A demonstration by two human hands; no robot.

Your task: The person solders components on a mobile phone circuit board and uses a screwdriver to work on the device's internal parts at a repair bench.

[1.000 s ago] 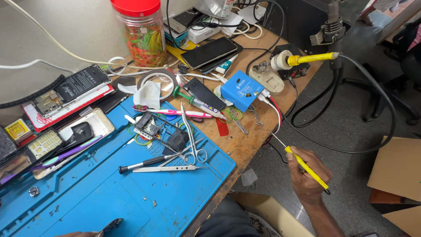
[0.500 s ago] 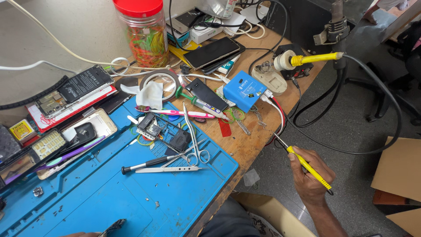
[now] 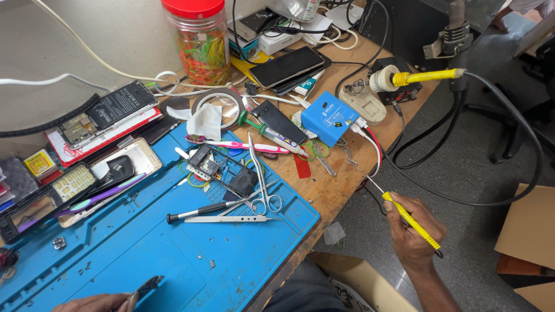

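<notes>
My right hand (image 3: 414,230) grips a yellow-handled soldering iron (image 3: 408,218) off the table's right edge, its thin metal tip pointing up-left toward the blue box (image 3: 330,118). My left hand (image 3: 95,302) shows only at the bottom edge, holding a small dark metal tool (image 3: 145,287) over the blue work mat (image 3: 173,260). On the mat lie a small circuit board (image 3: 222,169), scissors (image 3: 261,185), tweezers (image 3: 222,219) and a black-handled screwdriver (image 3: 199,211).
A red-lidded jar (image 3: 199,39) of rubber bands stands at the back. A phone (image 3: 287,66), tape roll (image 3: 217,104), phone parts (image 3: 110,112), a toothbrush (image 3: 243,145) and cables crowd the wooden table (image 3: 329,190). A second yellow iron (image 3: 425,76) rests on its stand. Cardboard boxes (image 3: 529,231) sit on the floor.
My right hand with the soldering iron has stayed nearly still, drifting slightly. My left hand with its tool has edged a little further into view at the bottom.
</notes>
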